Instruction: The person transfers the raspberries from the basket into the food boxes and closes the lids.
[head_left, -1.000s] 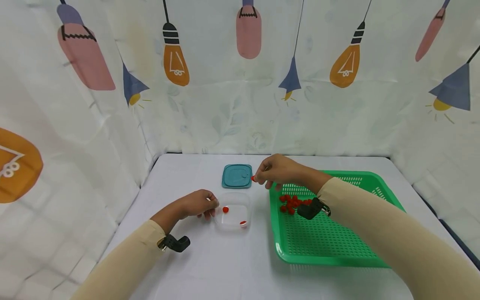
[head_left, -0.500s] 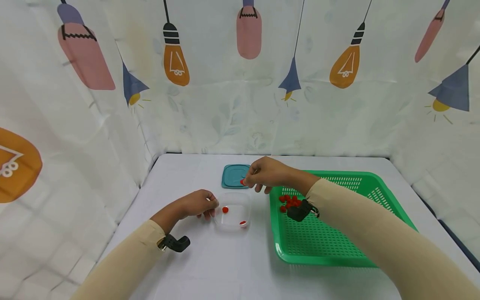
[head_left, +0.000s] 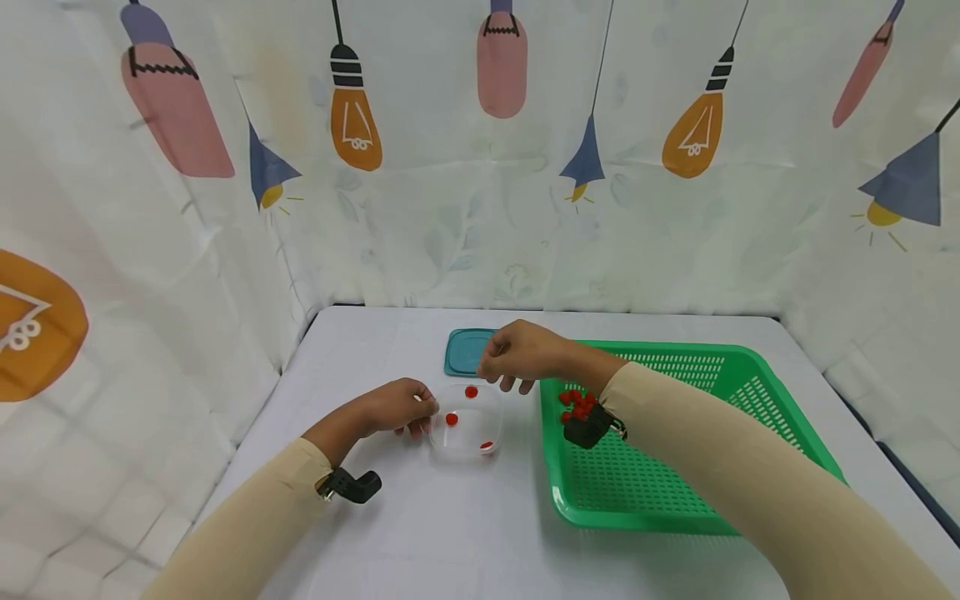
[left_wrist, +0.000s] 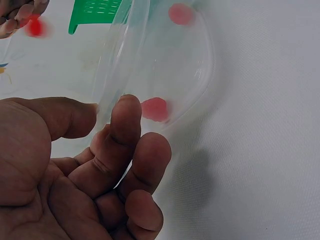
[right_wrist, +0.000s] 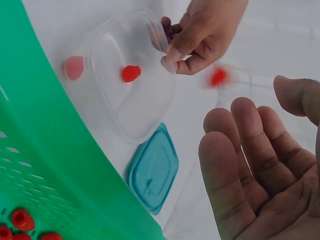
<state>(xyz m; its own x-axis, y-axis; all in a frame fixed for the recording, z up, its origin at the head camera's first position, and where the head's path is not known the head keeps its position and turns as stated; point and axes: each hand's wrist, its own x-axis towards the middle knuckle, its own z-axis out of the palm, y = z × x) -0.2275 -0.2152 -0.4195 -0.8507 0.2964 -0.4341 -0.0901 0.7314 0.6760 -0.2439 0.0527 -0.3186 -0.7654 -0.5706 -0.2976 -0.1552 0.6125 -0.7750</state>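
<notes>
My left hand [head_left: 399, 406] pinches the rim of a clear plastic container [head_left: 472, 427] between thumb and fingers. Two raspberries lie inside, a middle raspberry [right_wrist: 131, 73] and another raspberry [right_wrist: 74, 67] seen through the wall. My right hand [head_left: 522, 354] hovers above the container's far right side, its fingers apart and holding nothing in the right wrist view. A blurred raspberry [right_wrist: 218, 77] is in mid-air below those fingers, overlapping the container's far edge in the head view.
A green perforated basket [head_left: 557, 483] stands on the right, several raspberries [head_left: 576, 402] at its left side, partly hidden by the right wrist camera. Behind the container lies a teal lid [head_left: 465, 353], overlapped by the right hand. Patterned white curtains [head_left: 450, 233] enclose the table.
My right hand has moved left from beside the lid and let go of the raspberry, which now drops toward the container. My left hand stays on the rim.
</notes>
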